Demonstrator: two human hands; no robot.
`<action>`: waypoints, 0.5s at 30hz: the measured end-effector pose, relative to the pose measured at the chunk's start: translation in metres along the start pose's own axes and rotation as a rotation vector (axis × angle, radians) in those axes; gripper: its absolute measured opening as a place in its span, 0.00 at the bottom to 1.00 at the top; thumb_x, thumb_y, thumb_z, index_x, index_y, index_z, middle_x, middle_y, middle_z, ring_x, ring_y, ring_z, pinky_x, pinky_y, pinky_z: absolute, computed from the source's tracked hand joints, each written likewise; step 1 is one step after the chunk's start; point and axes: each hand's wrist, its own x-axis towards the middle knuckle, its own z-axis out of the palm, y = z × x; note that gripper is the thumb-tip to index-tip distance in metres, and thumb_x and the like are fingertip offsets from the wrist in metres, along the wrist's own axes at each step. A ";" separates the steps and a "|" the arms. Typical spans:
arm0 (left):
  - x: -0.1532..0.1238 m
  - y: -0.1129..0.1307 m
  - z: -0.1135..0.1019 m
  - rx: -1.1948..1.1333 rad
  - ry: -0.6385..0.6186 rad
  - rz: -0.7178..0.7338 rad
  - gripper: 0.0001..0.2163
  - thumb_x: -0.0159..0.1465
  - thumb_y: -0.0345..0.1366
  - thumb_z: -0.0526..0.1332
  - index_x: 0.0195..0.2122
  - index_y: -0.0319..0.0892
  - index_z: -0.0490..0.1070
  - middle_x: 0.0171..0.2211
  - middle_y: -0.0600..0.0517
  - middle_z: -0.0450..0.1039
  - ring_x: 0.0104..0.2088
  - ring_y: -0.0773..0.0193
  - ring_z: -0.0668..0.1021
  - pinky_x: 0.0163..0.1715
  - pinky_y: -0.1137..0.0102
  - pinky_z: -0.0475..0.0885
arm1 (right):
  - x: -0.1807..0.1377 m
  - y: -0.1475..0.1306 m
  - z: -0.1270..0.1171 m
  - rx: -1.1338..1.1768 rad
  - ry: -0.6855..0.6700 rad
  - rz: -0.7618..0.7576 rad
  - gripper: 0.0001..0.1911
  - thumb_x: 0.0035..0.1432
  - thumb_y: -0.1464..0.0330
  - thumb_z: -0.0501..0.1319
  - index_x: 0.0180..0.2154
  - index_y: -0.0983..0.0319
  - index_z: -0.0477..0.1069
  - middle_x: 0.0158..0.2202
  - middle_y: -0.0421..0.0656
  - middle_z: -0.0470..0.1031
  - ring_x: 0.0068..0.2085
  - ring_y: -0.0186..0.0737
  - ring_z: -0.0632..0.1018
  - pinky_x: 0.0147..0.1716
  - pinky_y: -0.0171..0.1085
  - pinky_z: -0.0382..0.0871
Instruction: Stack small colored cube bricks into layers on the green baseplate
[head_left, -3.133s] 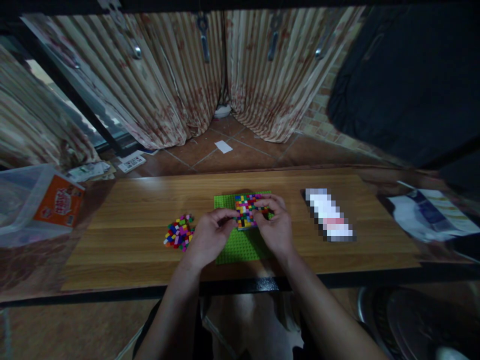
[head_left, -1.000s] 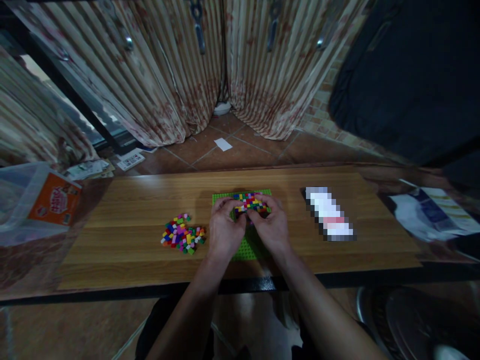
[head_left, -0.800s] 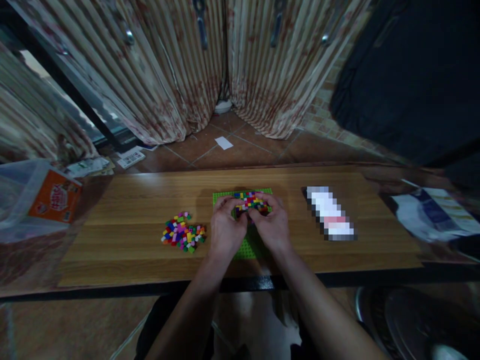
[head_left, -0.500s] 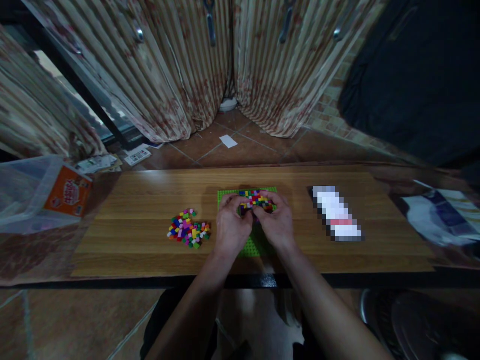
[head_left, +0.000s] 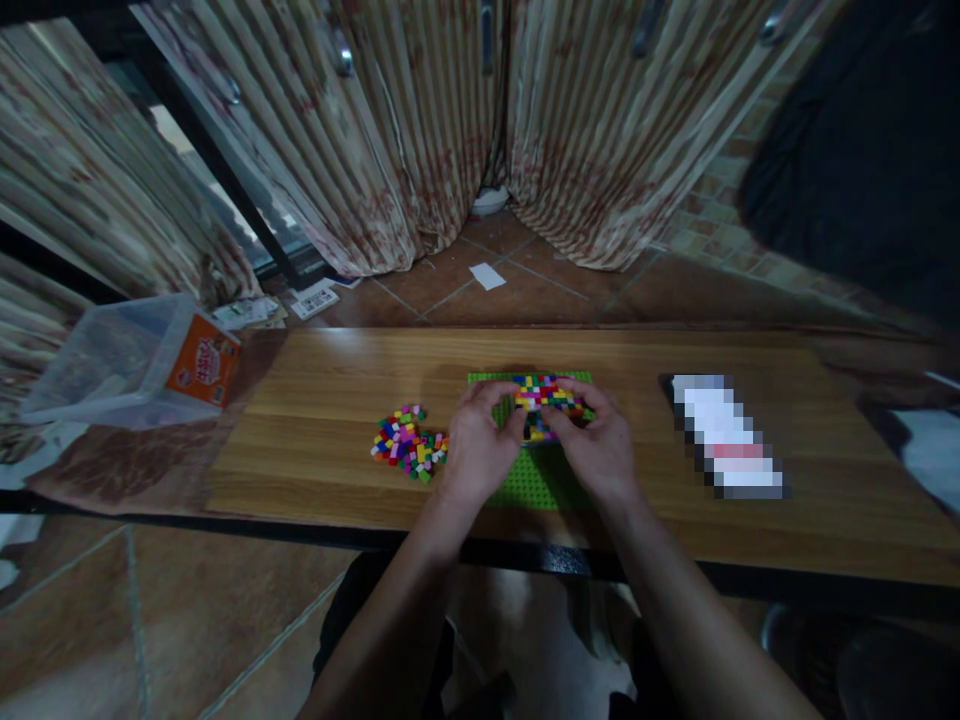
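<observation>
Hands on green baseplate (head_left: 536, 480): left hand (head_left: 476, 455) and right hand (head_left: 596, 450) both pinching at near edge of multicoloured brick patch (head_left: 547, 395) at plate's 12 o'clock. Best press small bricks straight down, plate steadied. Loose brick pile (head_left: 409, 455) at 9 o'clock on surface (head_left: 315, 400); blurred flat object (head_left: 724, 435) at 3 o'clock; plastic bin (head_left: 127, 360) far at 9. Nothing blocking.

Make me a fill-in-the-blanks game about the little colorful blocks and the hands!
1. The baseplate under both hands is colored ____.
2. The loose pile of bricks lies beside the ____ hand.
3. The right hand touches the patch of bricks pressed onto the ____.
4. All of it sits on a ____ table.

Missing words: green; left; baseplate; wooden
</observation>
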 end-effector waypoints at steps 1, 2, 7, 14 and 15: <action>0.002 -0.003 -0.005 0.017 0.001 -0.010 0.11 0.60 0.28 0.62 0.44 0.43 0.75 0.43 0.48 0.77 0.46 0.59 0.78 0.49 0.63 0.73 | 0.000 0.001 -0.001 -0.005 -0.004 0.002 0.17 0.51 0.63 0.66 0.44 0.59 0.76 0.46 0.48 0.75 0.49 0.49 0.76 0.53 0.52 0.68; 0.004 -0.006 -0.011 0.039 -0.002 -0.024 0.11 0.60 0.28 0.61 0.44 0.42 0.75 0.43 0.47 0.77 0.45 0.59 0.78 0.49 0.63 0.73 | 0.000 0.001 -0.002 -0.012 -0.009 0.002 0.17 0.51 0.63 0.66 0.44 0.59 0.76 0.47 0.48 0.75 0.49 0.49 0.75 0.54 0.52 0.67; 0.016 -0.032 -0.062 0.286 -0.056 -0.152 0.13 0.58 0.25 0.58 0.41 0.41 0.78 0.41 0.46 0.79 0.41 0.59 0.80 0.45 0.65 0.73 | -0.003 0.005 -0.006 -0.016 0.005 -0.016 0.17 0.53 0.62 0.66 0.44 0.59 0.76 0.47 0.48 0.75 0.50 0.49 0.75 0.54 0.53 0.67; 0.017 -0.059 -0.131 0.573 -0.296 -0.313 0.11 0.53 0.32 0.62 0.36 0.41 0.81 0.31 0.48 0.80 0.34 0.56 0.79 0.35 0.67 0.71 | -0.002 0.009 -0.009 0.013 0.016 0.005 0.14 0.53 0.61 0.64 0.41 0.59 0.77 0.45 0.48 0.76 0.46 0.48 0.77 0.48 0.52 0.71; 0.016 -0.061 -0.133 0.598 -0.310 -0.328 0.11 0.53 0.33 0.63 0.36 0.41 0.81 0.30 0.47 0.80 0.34 0.56 0.79 0.34 0.67 0.70 | -0.001 0.009 -0.009 0.010 0.015 0.004 0.14 0.53 0.61 0.64 0.41 0.59 0.77 0.45 0.48 0.76 0.46 0.48 0.77 0.48 0.52 0.72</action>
